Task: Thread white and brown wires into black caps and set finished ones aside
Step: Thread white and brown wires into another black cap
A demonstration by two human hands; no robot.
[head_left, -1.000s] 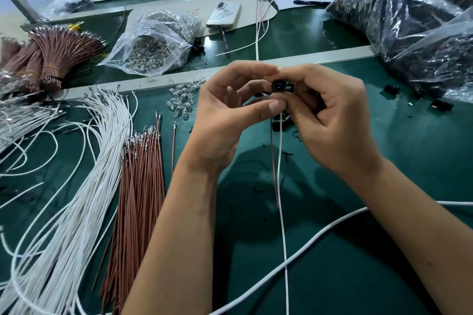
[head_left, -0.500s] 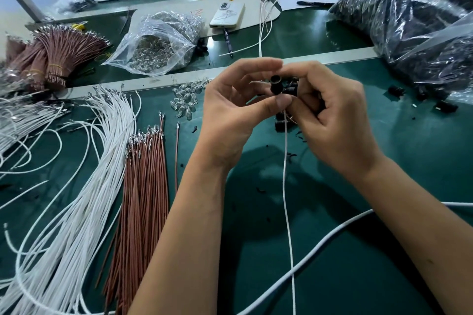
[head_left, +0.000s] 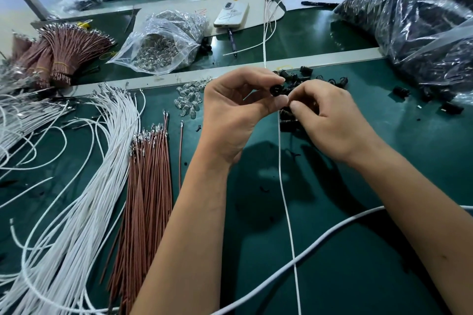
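Looking down at the green surface (head_left: 358, 250), I note a fanned sheaf of white wires (head_left: 84, 186) at left and a straight bundle of brown wires (head_left: 148, 186) just beside it, one single brown wire (head_left: 181, 151) lying apart to its right. More brown wires, banded in bunches (head_left: 58, 51), sit at far left behind a pale strip. A thick white cable (head_left: 320, 243) crosses the near surface under the right forearm. A white phone (head_left: 231, 14) lies farther back, with a few capped wires (head_left: 268, 15) beside it.

Containers: a clear bag (head_left: 163, 41) holds small glassy bulbs; a few loose bulbs (head_left: 189, 98) lie in front of it. A large clear bag (head_left: 414, 15) at right is full of dark parts, too blurred to name. Loose black caps (head_left: 307, 74) lie behind and beneath the hands, partly hidden by them.

Left hand (head_left: 230, 112): fingers curled, thumb and forefinger pinching one black cap (head_left: 276, 90) held above the surface. Right hand (head_left: 330, 117): fingers curled, tips pinching at the thin white wire (head_left: 284, 186) just below that cap; the wire hangs down toward me. I cannot tell whether a brown wire is in the cap.
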